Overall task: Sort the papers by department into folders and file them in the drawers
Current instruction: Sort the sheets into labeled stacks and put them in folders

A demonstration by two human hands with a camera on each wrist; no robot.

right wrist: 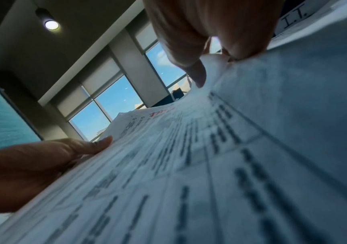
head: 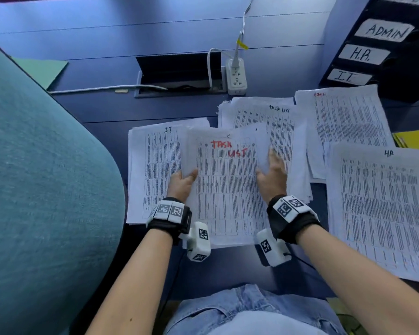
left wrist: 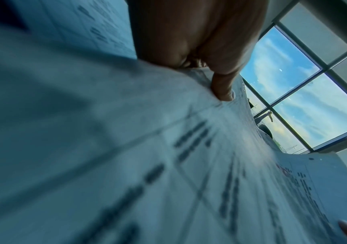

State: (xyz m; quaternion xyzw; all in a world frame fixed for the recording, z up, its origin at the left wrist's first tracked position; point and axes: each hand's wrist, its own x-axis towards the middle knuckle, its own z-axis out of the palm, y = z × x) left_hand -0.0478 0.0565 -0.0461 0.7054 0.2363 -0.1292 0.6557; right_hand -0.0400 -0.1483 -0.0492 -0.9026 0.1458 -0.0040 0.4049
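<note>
The counter (head: pixel 155 32) is a dark blue surface with seam lines; a recessed cable hatch (head: pixel 179 73) stands open at its middle, and a white power strip (head: pixel 236 77) sits just beside the hatch. Windows (right wrist: pixel 105 105) with blue sky and a ceiling lamp (right wrist: pixel 51 24) show in the wrist views. A teal chair back (head: pixel 41 177) fills the left side. A dark drawer unit (head: pixel 385 44), labelled ADMIN, H.R. and I.T., stands at the far right edge. Four paper stacks lie on the counter: the IT stack (head: pixel 153 170), the task-list stack (head: pixel 283 131), the admin stack (head: pixel 344 122) and the HR stack (head: pixel 382 209). My left hand (head: pixel 182 183) grips the left edge of the red-marked task-list sheet (head: pixel 228 189), thumb on top. My right hand (head: pixel 272 175) pinches its right edge. The sheet overlaps the IT and task-list stacks. Bare counter lies beyond the stacks, toward the far edge.
</note>
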